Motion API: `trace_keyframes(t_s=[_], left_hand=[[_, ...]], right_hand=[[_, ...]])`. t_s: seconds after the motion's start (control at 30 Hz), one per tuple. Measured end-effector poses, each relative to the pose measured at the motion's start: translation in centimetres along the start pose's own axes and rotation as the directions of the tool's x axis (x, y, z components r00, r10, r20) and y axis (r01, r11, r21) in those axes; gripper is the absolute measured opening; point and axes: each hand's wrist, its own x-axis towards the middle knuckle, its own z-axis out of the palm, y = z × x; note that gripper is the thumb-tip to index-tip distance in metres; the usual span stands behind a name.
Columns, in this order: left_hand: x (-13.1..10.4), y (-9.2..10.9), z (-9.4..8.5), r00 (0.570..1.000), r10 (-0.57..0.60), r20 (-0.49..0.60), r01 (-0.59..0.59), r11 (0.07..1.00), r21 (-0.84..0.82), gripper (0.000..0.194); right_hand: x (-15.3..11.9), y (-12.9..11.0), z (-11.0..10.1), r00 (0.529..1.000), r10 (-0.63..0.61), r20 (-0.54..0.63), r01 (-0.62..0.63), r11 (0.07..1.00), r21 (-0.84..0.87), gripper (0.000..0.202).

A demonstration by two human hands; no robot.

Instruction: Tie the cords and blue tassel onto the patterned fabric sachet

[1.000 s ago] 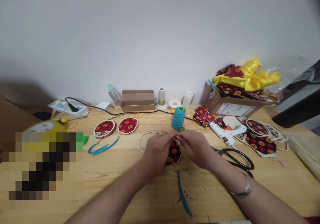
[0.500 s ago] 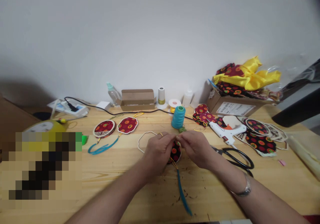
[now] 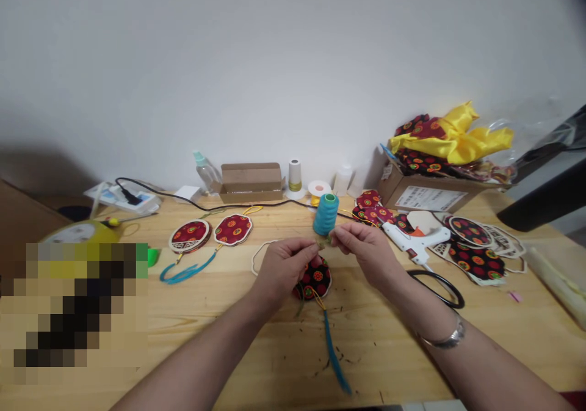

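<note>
My left hand (image 3: pixel 287 267) pinches a thin greenish cord (image 3: pixel 321 246) between thumb and forefinger, over the left edge of a black patterned round piece (image 3: pixel 319 278). Just to the right, my right hand (image 3: pixel 361 249) has its fingertips pressed together on a small green bit, perhaps the same cord. A blue tassel (image 3: pixel 334 353) hangs from the round piece toward the table's front. Partly behind my left hand lies a pale scalloped frame (image 3: pixel 259 259). The turquoise thread spool (image 3: pixel 326 214) stands just beyond my fingertips.
A white glue gun (image 3: pixel 419 243) and black-handled scissors (image 3: pixel 446 287) lie at the right. Patterned fabric pieces (image 3: pixel 476 263) sit farther right, below a cardboard box (image 3: pixel 428 194). Two red ornaments (image 3: pixel 233 230) lie left. A black cable (image 3: pixel 220 207) crosses the back.
My hands have moved apart, the right one slightly up and right. More of the black round piece shows, and cord is visible at the fingertips.
</note>
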Motion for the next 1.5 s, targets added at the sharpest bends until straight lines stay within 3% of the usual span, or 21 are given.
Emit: trace_keyframes(t_s=[0.3,0.4,0.67,1.5], left_hand=[[-0.1,0.2,0.0,1.0,0.005,-0.002,-0.005,1.0,-0.016,0.022],[-0.2,0.3,0.0,1.0,0.022,-0.006,-0.022,0.999,0.035,0.021],[-0.3,0.3,0.1,0.998,0.045,-0.034,-0.04,0.99,0.136,0.017],[-0.4,0.3,0.2,0.999,0.038,-0.026,-0.036,0.996,0.085,0.018]], right_hand=[[-0.2,0.4,0.5,0.984,0.142,0.103,-0.159,0.969,0.188,0.018],[-0.3,0.4,0.8,0.983,0.127,0.132,-0.151,0.969,0.194,0.017],[-0.5,0.5,1.1,0.989,0.127,0.079,-0.14,0.971,0.193,0.014],[-0.5,1.0,1.1,0.996,0.069,0.053,-0.074,0.992,0.106,0.016]])
